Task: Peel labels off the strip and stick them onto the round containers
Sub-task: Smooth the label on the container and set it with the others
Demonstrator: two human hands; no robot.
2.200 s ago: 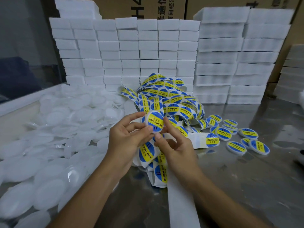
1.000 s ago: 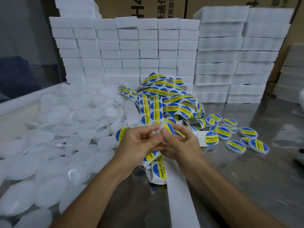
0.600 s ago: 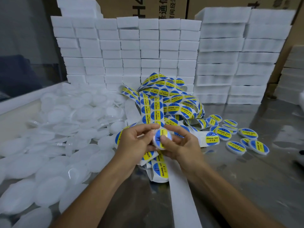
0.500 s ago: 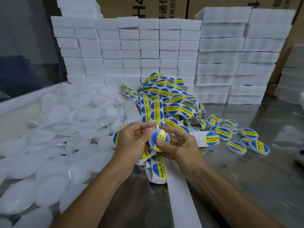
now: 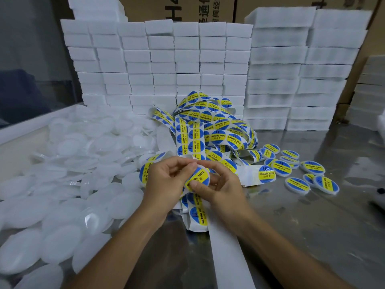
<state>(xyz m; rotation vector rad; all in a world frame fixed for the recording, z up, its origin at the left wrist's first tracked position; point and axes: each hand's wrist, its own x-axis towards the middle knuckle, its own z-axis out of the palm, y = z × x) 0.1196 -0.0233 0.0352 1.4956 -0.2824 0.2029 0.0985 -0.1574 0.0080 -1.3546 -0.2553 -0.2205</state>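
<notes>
- Both hands, left hand [image 5: 166,184] and right hand [image 5: 223,184], clamp their fingers on a round container [image 5: 199,178] bearing a blue-and-yellow label, above the steel table [image 5: 312,226].
- The tangled label strip [image 5: 208,130] lies just behind; unlabeled white containers [image 5: 73,184] crowd the left.

Round container [image 5: 199,178] with blue-yellow label, tilted, at centre. Tangled label strip [image 5: 210,130] heaped at 12 o'clock. Labelled containers [image 5: 298,174] at 3 o'clock; blank white ones [image 5: 68,174] at 9.
</notes>
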